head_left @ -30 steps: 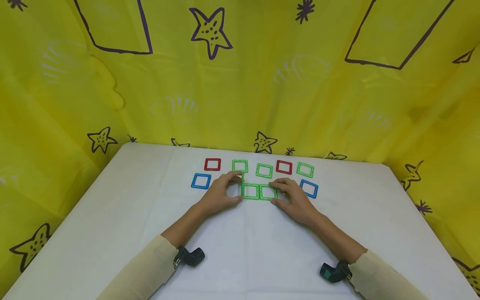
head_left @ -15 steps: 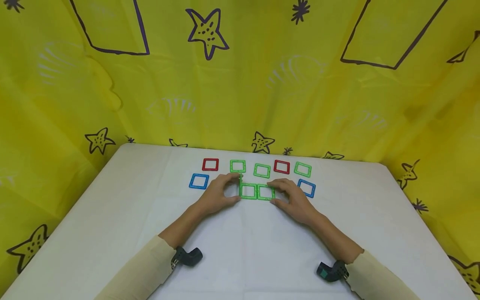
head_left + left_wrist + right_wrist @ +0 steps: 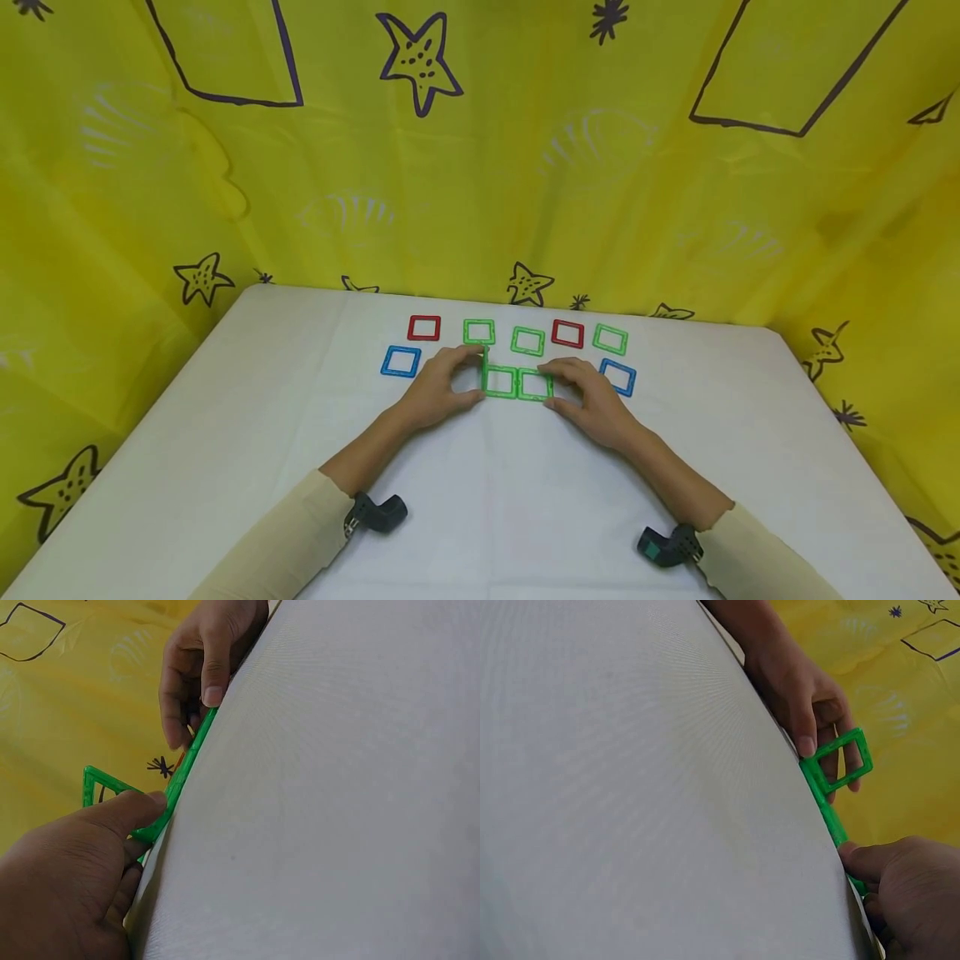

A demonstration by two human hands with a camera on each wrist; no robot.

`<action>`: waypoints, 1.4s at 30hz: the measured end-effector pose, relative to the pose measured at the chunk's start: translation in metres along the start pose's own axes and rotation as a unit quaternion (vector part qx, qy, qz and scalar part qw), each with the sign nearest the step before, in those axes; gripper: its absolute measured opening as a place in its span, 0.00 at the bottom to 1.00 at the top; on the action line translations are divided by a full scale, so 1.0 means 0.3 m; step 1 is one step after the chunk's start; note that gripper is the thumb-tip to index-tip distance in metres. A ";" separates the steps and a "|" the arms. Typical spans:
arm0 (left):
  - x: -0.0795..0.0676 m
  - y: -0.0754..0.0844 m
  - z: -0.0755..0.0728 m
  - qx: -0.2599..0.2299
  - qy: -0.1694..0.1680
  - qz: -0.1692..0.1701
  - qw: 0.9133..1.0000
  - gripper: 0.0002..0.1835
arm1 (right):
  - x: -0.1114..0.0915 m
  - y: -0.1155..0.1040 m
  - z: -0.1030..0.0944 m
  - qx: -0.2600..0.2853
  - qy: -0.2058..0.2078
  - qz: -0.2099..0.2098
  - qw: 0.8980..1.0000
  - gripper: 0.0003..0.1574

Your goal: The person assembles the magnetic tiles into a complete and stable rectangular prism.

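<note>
In the middle of the table, two green square magnetic tiles lie flat side by side, the left flat tile (image 3: pixel 500 395) edge to edge with the right flat tile (image 3: pixel 532 397). A third green tile (image 3: pixel 865 752) stands upright along the left edge of the pair. My left hand (image 3: pixel 437 390) grips this upright tile, thumb at its near lower corner and fingers at the far side. With thumb and fingers, my right hand (image 3: pixel 592 406) pinches the right flat tile at its outer side; the fingers cover part of that edge.
Behind the hands lie loose square tiles: a left red tile (image 3: pixel 424 337), a right red tile (image 3: pixel 567 345), several green ones such as the far right green tile (image 3: pixel 610 352), a left blue tile (image 3: pixel 399 373) and a right blue tile (image 3: pixel 619 391). A yellow patterned curtain (image 3: pixel 480 167) surrounds the white table (image 3: pixel 480 517).
</note>
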State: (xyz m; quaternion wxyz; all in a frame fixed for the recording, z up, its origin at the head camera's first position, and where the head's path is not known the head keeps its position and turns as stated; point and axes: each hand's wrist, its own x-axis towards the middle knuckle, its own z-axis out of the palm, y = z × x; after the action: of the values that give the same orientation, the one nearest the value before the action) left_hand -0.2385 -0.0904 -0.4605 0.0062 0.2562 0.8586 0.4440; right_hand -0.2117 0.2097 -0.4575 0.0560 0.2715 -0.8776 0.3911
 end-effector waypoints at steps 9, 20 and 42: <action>0.004 0.003 -0.001 -0.002 0.001 -0.006 1.000 0.34 | 0.002 -0.006 -0.004 0.000 -0.004 0.007 1.000 0.29; -0.003 0.010 -0.001 -0.002 0.002 -0.015 1.000 0.33 | -0.003 -0.003 -0.007 -0.002 -0.006 0.010 1.000 0.29; -0.004 0.002 -0.012 0.003 0.000 -0.014 1.000 0.33 | 0.004 0.022 -0.222 -0.105 0.007 0.187 0.977 0.34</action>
State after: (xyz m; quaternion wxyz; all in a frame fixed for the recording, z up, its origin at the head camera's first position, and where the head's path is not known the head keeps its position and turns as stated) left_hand -0.2380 -0.0934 -0.4579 0.0117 0.2444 0.8634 0.4413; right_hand -0.2238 0.2604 -0.4157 0.0158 0.0927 -0.9485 0.3025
